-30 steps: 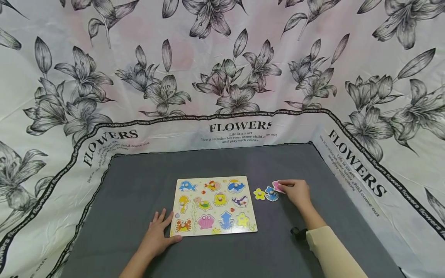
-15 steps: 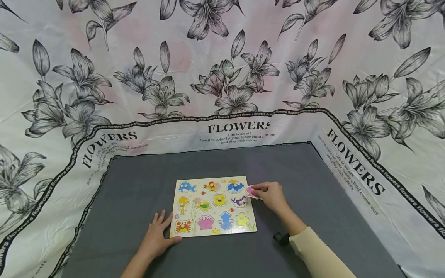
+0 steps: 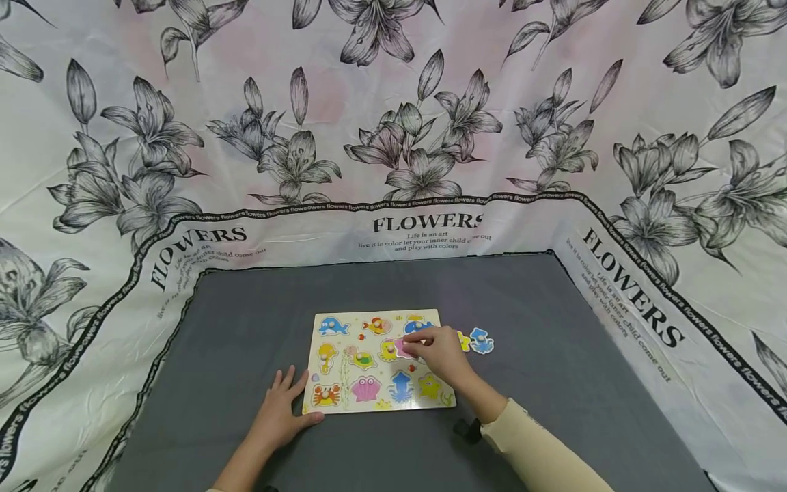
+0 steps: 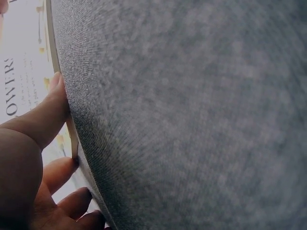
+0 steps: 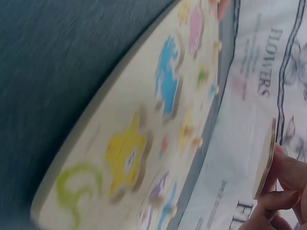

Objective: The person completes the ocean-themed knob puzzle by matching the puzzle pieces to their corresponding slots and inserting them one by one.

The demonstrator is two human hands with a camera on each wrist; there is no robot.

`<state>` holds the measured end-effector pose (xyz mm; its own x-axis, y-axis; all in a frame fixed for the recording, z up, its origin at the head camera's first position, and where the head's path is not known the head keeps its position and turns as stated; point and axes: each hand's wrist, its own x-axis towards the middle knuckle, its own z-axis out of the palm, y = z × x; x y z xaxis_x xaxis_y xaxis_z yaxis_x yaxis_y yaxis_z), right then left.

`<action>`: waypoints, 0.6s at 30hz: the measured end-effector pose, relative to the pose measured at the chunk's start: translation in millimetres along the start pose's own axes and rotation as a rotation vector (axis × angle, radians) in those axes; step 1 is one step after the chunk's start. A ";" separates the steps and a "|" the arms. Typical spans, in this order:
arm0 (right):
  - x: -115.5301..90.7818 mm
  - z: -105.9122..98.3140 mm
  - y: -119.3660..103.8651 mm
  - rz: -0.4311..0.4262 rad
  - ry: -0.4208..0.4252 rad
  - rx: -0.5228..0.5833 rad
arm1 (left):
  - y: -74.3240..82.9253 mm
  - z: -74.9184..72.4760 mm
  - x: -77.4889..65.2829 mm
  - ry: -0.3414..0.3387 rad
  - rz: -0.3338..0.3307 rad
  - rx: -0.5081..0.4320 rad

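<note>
My right hand [image 3: 445,355] pinches a pink puzzle piece [image 3: 401,350] above the right half of the wooden peg puzzle board [image 3: 338,409]. In the right wrist view the piece [image 5: 265,158] shows edge-on between thumb and fingers, raised off the board. Along the board's front row are a pink shell-shaped recess [image 3: 365,389], a blue squid-shaped recess [image 3: 402,387] and a yellow star recess [image 3: 430,386], all without pieces. Fingers spread, my left hand [image 3: 279,413] rests at the board's front left corner. Its thumb [image 4: 56,88] touches the front edge.
Right of the board lie a blue piece [image 3: 481,341] and a yellow star piece [image 3: 464,340], the latter partly hidden by my right hand. Other knobbed sea-animal pieces, such as a crab [image 3: 326,395], sit in the board. Grey cloth [image 3: 258,307] covers the table; flower-printed fabric surrounds it.
My right hand has carried the pink piece leftward, from beside the loose pieces to over the board. My left hand has stayed at the board's corner.
</note>
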<state>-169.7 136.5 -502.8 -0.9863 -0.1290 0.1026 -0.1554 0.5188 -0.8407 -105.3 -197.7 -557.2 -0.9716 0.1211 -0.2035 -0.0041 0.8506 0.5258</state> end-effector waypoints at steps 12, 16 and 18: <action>-6.4 49.8 -15.0 -0.037 -0.213 -0.061 | -1.8 -4.8 0.9 0.004 0.024 0.001; -7.5 64.7 -12.8 -0.052 -0.265 -0.109 | -1.4 -5.7 2.4 0.006 0.023 -0.009; -8.2 72.2 -10.9 -0.048 -0.291 -0.121 | -2.7 -5.2 2.3 0.003 0.017 -0.010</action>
<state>-155.9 70.9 -532.8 -0.9231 -0.3834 -0.0307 -0.2241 0.6010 -0.7672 -108.8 -202.4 -554.8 -0.9722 0.1338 -0.1919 0.0099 0.8432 0.5374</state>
